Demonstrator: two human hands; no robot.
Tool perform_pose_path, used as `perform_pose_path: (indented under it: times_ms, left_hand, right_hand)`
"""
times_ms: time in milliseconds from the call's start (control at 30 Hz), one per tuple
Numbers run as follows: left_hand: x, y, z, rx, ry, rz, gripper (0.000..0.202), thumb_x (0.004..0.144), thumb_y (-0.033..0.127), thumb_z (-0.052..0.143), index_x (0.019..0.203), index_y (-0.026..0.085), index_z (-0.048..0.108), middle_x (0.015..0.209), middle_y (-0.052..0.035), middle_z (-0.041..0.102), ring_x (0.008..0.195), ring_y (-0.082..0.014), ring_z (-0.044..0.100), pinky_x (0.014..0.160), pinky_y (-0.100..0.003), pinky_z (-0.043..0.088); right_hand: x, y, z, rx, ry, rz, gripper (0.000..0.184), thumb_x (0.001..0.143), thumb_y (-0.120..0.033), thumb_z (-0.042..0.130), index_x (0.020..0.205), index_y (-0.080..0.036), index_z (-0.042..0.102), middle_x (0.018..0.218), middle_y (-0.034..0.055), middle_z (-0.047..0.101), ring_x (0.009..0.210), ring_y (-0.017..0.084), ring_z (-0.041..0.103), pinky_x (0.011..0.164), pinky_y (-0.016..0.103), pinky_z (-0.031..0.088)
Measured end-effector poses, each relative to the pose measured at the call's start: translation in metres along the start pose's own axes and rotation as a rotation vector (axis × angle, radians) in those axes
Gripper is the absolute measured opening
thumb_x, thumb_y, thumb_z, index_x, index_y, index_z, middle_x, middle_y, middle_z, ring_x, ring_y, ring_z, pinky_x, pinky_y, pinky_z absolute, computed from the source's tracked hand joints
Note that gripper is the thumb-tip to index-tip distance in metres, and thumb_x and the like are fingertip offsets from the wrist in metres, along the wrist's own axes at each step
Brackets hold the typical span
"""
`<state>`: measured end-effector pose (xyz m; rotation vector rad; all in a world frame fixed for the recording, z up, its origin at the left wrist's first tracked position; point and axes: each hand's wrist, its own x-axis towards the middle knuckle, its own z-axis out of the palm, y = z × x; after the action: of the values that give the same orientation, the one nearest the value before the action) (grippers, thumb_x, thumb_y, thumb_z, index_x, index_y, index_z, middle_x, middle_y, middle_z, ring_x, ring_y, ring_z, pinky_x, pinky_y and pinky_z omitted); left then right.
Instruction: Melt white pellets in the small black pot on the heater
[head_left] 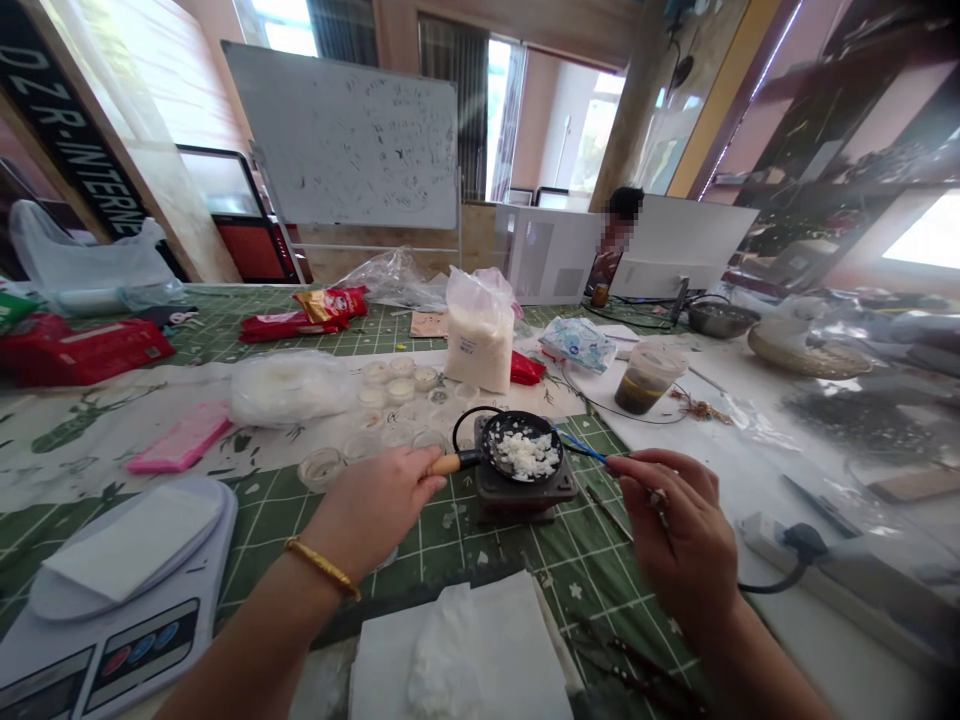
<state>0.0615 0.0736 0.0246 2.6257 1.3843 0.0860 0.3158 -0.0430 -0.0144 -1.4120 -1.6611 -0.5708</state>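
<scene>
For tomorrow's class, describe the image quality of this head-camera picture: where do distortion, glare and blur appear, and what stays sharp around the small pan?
Head view: wide-angle distortion tilts and stretches the whiteboard; glare blows out the window at right; the plastic sheeting along the right edge smears into blur; the small black pan, left hand and right hand stay fairly sharp.

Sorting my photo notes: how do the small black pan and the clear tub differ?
The black pan is opaque with a wooden handle; the clear plastic tub is see-through, without one. The pan holds white flakes, the tub dark liquid. The left hand grips the pan; nothing touches the tub. Both are round containers.
</scene>
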Motion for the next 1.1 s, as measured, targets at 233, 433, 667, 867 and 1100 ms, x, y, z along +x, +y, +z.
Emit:
perform_pose_path:
  times_ms: [233, 433, 667, 867, 1100]
  left_hand:
    - [-0.001, 0.001, -0.002, 0.005, 0.01, 0.0, 0.035, 0.095, 0.033, 0.041, 0.124, 0.022, 0.057, 0.11, -0.0063, 0.068, 0.095, -0.0244, 0.065, 0.074, -0.031, 0.047]
    - [0.001, 0.002, -0.003, 0.007, 0.003, -0.005, 0.035, 0.095, 0.032, 0.042, 0.125, 0.023, 0.056, 0.111, -0.0062, 0.067, 0.095, -0.024, 0.064, 0.073, -0.031, 0.048]
    - [0.001, -0.001, 0.001, -0.008, 0.003, -0.005, 0.034, 0.095, 0.033, 0.042, 0.126, 0.025, 0.055, 0.108, -0.0055, 0.068, 0.091, -0.0235, 0.065, 0.07, -0.031, 0.047]
    - [0.001, -0.001, 0.001, -0.013, 0.014, 0.002, 0.034, 0.095, 0.032, 0.041, 0.126, 0.025, 0.055, 0.106, -0.0051, 0.068, 0.089, -0.0234, 0.065, 0.068, -0.031, 0.047]
    - [0.003, -0.003, 0.002, -0.019, 0.023, 0.003, 0.033, 0.095, 0.033, 0.042, 0.125, 0.026, 0.056, 0.109, -0.003, 0.068, 0.092, -0.0223, 0.064, 0.069, -0.03, 0.047]
  right_hand:
    - [0.0, -0.01, 0.001, 0.034, -0.082, -0.098, 0.023, 0.082, -0.007, 0.058, 0.103, -0.017, 0.06, 0.084, 0.006, 0.07, 0.09, 0.023, 0.057, 0.081, 0.043, 0.042]
    - [0.001, -0.015, -0.004, 0.027, -0.102, -0.093, 0.019, 0.081, -0.006, 0.058, 0.098, -0.015, 0.061, 0.083, 0.0071, 0.069, 0.089, 0.024, 0.056, 0.082, 0.044, 0.04]
    - [0.002, -0.018, -0.01, -0.006, -0.042, -0.065, 0.018, 0.081, -0.006, 0.058, 0.096, -0.016, 0.061, 0.08, 0.006, 0.068, 0.087, 0.023, 0.057, 0.082, 0.043, 0.039]
    - [0.002, -0.017, -0.011, 0.07, -0.092, -0.071, 0.018, 0.083, -0.008, 0.055, 0.097, -0.018, 0.06, 0.082, 0.005, 0.067, 0.089, 0.022, 0.056, 0.082, 0.041, 0.04]
    - [0.018, -0.009, -0.013, 0.021, -0.104, 0.009, 0.011, 0.088, -0.016, 0.053, 0.094, -0.019, 0.061, 0.081, 0.0038, 0.067, 0.088, 0.021, 0.057, 0.079, 0.036, 0.043]
